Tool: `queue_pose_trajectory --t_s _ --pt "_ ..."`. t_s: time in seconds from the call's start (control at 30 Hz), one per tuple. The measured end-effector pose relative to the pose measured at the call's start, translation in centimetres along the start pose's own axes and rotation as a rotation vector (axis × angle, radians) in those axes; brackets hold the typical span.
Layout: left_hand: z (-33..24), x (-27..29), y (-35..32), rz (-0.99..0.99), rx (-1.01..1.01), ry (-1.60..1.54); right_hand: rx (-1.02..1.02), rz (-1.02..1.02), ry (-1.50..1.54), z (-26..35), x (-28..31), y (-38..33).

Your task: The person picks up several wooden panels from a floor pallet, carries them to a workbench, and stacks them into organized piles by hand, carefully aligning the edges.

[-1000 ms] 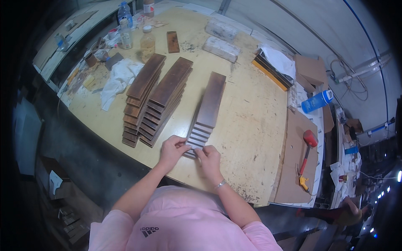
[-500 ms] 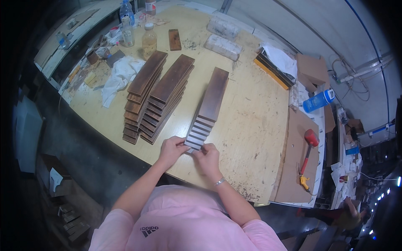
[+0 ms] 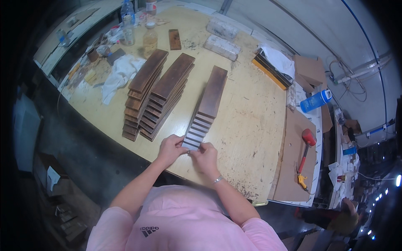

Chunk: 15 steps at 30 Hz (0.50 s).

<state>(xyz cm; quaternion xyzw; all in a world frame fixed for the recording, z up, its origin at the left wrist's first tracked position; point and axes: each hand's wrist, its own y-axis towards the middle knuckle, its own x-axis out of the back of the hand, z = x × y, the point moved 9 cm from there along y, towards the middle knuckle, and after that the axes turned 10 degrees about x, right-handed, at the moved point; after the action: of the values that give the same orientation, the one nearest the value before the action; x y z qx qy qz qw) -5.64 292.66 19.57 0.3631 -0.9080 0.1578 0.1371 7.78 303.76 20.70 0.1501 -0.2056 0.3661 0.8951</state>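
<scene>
Plank stack (image 3: 212,93): where does it stand?

On the pale tabletop (image 3: 247,138), close to the near edge, right of two others. Its near end steps down toward the person, each plank jutting out past the one above.

What lies at the left?

A crumpled white cloth (image 3: 121,74). Next comes the leftmost brown stack (image 3: 144,83), then the middle brown stack (image 3: 167,90) just beside it, both stepped the same way.

And the hands?

The left hand (image 3: 169,151) has its fingers bent at the left of the stack's near end, touching it. The right hand (image 3: 205,158) meets that same end from the right, thumb and fingers drawn in; a band (image 3: 218,179) circles the wrist. I can't tell whether either closes firmly on a plank.

Farther right?

A cardboard sheet (image 3: 289,178) along the table's right side, with a red-headed mallet (image 3: 309,137) lying on it. Beyond the mallet, a blue bottle (image 3: 314,101) lies tilted.
</scene>
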Motion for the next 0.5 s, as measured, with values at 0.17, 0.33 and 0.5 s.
queue_pose_trajectory --t_s 0.17,0.33,0.5 --pt "0.3 1.8 -3.2 0.067 0.005 0.098 0.048 0.004 0.024 1.8 -1.6 -3.6" --pt "2.0 3.7 -6.9 0.065 0.006 0.011 0.052 0.005 -0.016 3.5 -3.5 -7.4" --pt "2.1 4.7 -8.8 0.115 0.002 0.007 0.042 -0.049 -0.029 5.7 -3.3 -9.3"
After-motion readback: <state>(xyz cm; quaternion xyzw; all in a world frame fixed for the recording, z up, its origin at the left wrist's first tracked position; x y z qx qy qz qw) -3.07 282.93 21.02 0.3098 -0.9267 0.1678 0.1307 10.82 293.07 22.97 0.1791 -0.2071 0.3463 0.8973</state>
